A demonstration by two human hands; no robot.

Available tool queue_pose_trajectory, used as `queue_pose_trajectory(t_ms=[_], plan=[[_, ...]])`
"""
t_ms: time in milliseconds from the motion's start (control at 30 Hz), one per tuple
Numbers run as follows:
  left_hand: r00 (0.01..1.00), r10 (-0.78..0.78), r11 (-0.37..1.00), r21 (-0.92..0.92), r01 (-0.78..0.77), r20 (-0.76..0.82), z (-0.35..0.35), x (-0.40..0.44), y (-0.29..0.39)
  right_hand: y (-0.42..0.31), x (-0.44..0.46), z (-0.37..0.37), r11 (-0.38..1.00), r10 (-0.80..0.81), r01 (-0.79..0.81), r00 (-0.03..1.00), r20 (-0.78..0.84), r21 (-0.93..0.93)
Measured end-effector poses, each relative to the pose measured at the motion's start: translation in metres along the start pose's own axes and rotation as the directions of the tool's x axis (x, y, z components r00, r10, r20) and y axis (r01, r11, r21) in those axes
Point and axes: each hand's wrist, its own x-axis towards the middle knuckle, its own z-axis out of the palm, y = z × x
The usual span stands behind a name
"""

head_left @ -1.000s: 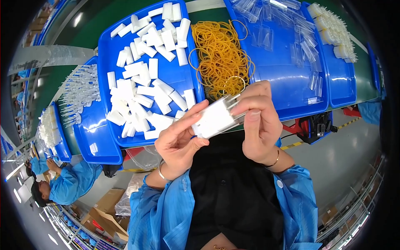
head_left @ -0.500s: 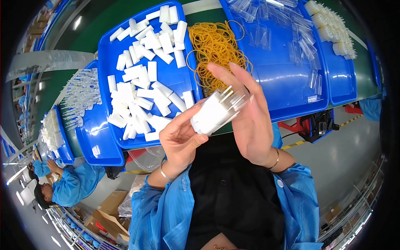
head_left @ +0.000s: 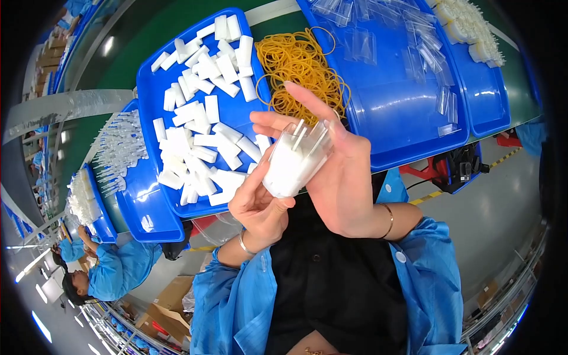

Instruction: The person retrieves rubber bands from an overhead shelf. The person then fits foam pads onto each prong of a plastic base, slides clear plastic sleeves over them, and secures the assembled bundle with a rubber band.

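Note:
My left hand grips a bundle of white pieces in clear plastic by its lower left side, thumb in front. Thin white tips and clear plastic edges stick up from the bundle's upper end. My right hand lies against the bundle's right side with its fingers apart, reaching up past it. Behind the fingers is a heap of yellow rubber bands. White blocks lie in a blue tray on the left.
Clear plastic sleeves lie in a blue tray at right. White bundles are beyond it. Thin white-tipped parts lie at left, above another blue tray. A person in blue is at lower left.
My right fingers let go of the bundle's upper end, spread, and moved left behind it. The bundle has tilted more upright. The view has shifted slightly.

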Motion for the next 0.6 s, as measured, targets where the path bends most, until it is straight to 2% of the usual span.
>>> queue_pose_trajectory(t_ms=[100, 200, 300, 533, 600], plan=[[0.996, 0.090, 0.994, 0.055, -0.091, 0.013, -0.002, -0.003, -0.005, 0.001, -0.004, 0.004, 0.998, 0.042, -0.043, 0.999, 0.019, 0.036], [0.992, 0.119, 0.985, 0.121, -0.122, 0.028, -0.004, -0.005, -0.004, 0.011, -0.005, 0.001, 0.999, -0.006, 0.009, 0.998, 0.067, -0.035], [0.985, 0.171, 0.973, 0.160, -0.168, -0.003, -0.002, -0.005, -0.006, 0.012, -0.009, 0.006, 0.996, 0.033, -0.039, 0.997, 0.068, 0.085], [0.982, 0.165, 0.934, 0.307, -0.185, 0.090, -0.010, -0.006, -0.004, 0.019, -0.012, 0.009, 0.987, -0.003, -0.015, 0.994, 0.112, 0.158], [0.984, 0.165, 0.935, 0.308, -0.176, 0.061, -0.009, -0.008, -0.005, 0.019, -0.013, 0.008, 0.987, -0.010, -0.010, 0.993, 0.120, 0.160]])
